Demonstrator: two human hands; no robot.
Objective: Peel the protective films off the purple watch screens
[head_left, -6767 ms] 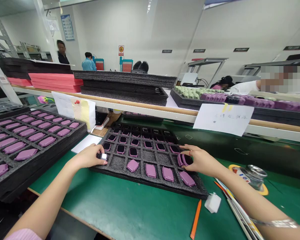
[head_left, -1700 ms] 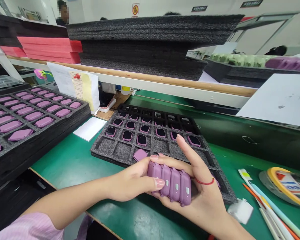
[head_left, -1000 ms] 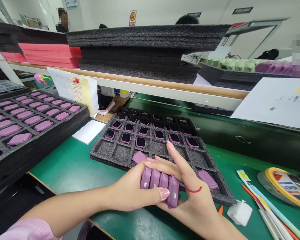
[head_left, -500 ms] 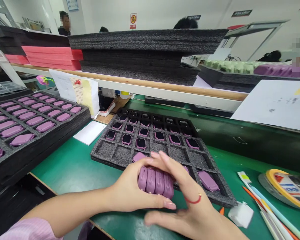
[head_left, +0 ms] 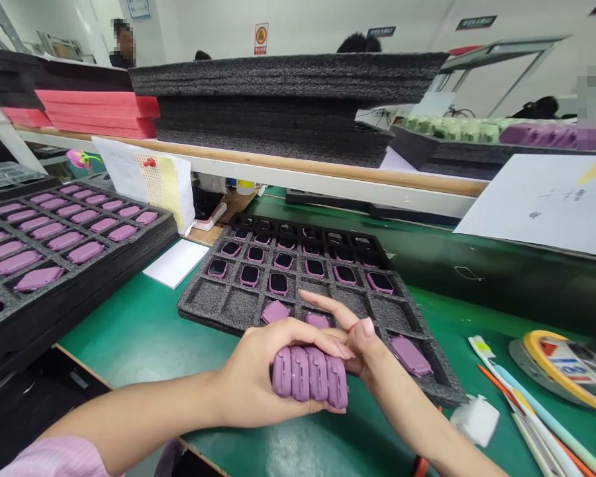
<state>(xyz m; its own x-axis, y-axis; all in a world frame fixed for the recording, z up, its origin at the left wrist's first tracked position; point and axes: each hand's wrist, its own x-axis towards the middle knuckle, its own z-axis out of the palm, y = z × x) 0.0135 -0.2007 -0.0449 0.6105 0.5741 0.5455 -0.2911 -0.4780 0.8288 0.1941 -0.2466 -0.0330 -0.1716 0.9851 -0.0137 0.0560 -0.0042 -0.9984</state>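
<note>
My left hand (head_left: 258, 371) is wrapped round a row of several purple smartwatch cases (head_left: 308, 376), standing on edge side by side with their slotted sides facing me. My right hand (head_left: 360, 331) is just behind and to the right of that row, touching or very near the left fingertips. Its thumb and index finger stretch apart, while its other fingers are partly hidden. Beyond both hands lies a black foam tray (head_left: 241, 306) with square pockets. Black-screened purple watches (head_left: 279, 283) fill its farther rows, and purple cases (head_left: 411, 354) lie face down in the nearest row.
A thick foam tray of purple cases (head_left: 85, 252) stands at left. White paper pad (head_left: 176, 263) lies between the trays. At right are a tape roll (head_left: 571, 371), a toothbrush (head_left: 483, 348), pens and a crumpled white piece (head_left: 475, 421). A shelf (head_left: 278, 165) with foam stacks crosses behind.
My right hand has turned and its thumb has swung up from below the row to behind it. The left hand has tilted the cases, showing more of their slotted sides.
</note>
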